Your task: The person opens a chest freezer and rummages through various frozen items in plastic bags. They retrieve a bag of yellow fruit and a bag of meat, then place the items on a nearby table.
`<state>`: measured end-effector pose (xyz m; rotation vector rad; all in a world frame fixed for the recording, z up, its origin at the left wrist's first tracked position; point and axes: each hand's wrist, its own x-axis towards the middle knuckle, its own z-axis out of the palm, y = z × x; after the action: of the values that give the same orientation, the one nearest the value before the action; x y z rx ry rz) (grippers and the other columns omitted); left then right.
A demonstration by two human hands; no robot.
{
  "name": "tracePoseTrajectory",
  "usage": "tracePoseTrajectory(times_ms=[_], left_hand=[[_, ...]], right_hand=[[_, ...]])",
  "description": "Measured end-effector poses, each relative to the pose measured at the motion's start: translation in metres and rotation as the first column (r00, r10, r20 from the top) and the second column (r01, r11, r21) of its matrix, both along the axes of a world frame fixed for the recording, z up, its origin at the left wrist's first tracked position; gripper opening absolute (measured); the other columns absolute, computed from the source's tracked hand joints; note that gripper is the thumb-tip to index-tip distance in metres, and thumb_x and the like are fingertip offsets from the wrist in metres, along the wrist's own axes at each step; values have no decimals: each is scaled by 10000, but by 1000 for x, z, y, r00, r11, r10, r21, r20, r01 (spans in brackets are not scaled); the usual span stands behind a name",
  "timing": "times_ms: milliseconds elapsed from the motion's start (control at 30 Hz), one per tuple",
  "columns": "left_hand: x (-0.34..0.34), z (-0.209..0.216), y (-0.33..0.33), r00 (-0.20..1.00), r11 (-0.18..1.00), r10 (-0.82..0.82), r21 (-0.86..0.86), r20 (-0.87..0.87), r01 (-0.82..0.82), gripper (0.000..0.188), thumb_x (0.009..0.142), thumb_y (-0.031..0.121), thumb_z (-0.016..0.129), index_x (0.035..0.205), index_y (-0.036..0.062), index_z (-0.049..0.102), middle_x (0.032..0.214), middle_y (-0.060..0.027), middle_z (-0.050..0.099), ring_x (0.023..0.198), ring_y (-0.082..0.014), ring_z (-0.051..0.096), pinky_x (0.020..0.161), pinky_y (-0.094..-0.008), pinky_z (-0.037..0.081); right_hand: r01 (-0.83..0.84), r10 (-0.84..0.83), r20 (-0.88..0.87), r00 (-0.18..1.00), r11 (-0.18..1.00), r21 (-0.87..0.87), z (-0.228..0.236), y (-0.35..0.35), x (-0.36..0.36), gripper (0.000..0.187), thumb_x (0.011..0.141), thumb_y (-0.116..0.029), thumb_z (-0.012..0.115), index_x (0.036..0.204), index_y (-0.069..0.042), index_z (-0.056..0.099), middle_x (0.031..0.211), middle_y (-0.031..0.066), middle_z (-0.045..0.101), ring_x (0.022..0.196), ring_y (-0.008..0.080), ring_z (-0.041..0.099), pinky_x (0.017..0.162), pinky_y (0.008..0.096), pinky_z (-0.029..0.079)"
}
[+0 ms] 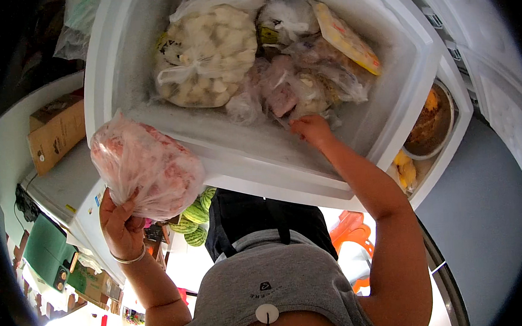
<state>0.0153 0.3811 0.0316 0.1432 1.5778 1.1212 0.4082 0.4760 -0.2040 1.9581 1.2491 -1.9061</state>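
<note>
1. Freezer drawer (261,157): white, frosted, open, crammed with about five clear bags; largest is one bag of pale dumplings (205,51), one flat yellow packet (349,37) at far right.
2. Pink meat bag (146,166): outside the drawer's near-left corner, gripped from below by left hand (121,220).
3. Right hand (311,128): inside drawer, fingers curled onto a bag; grip unclear.

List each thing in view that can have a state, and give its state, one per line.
Chest freezer: open, packed with bags.
Pink meat bag: held up outside the freezer.
Left hand: gripping that bag.
Right hand: inside the freezer, touching bags.
Cardboard box: closed.
</note>
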Motion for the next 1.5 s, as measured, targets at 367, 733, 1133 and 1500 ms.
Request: tracePoseTrajectory(times_ms=[367, 733, 1133, 1500], left_hand=[[1, 3, -1, 1000, 1000, -17, -21, -10, 17, 456, 760, -4, 496, 1210, -67, 459, 940, -132, 646, 424, -9, 283, 377, -153, 214], [7, 7, 4, 999, 999, 9, -31, -54, -11, 405, 762, 0, 497, 1159, -75, 477, 872, -112, 621, 410, -16, 282, 367, -157, 219], [3, 1, 1, 999, 999, -33, 21, 10, 33, 469, 769, 16, 495, 1221, -88, 428, 928, -137, 642, 423, -16, 333, 383, -170, 257], [10, 1, 2, 996, 1000, -13, -26, -92, 11, 420, 770, 36, 515, 1174, -71, 475, 905, -95, 625, 434, -12, 321, 380, -154, 238]], right_hand=[[-698, 501, 574, 648, 88, 711, 2, 23, -16, 253, 770, -7, 573, 1022, -3, 557, 1017, 188, 595, 939, 354, 579, 735, 423, 495], [-707, 503, 500, 705, 553, 440, -95, 33, -68, 351, 750, -104, 635, 1079, -18, 547, 1041, 173, 576, 963, 354, 560, 788, 405, 487], [622, -607, -252, 753, 782, -25, -118, 11, -37, 261, 886, -162, 492, 1010, 42, 599, 921, 134, 631, 805, 248, 596, 714, 365, 472], [235, -229, 202, 952, 972, -2, -123, -15, -22, 287, 828, -143, 544, 1051, 24, 610, 973, 174, 633, 897, 307, 600, 785, 388, 475]])
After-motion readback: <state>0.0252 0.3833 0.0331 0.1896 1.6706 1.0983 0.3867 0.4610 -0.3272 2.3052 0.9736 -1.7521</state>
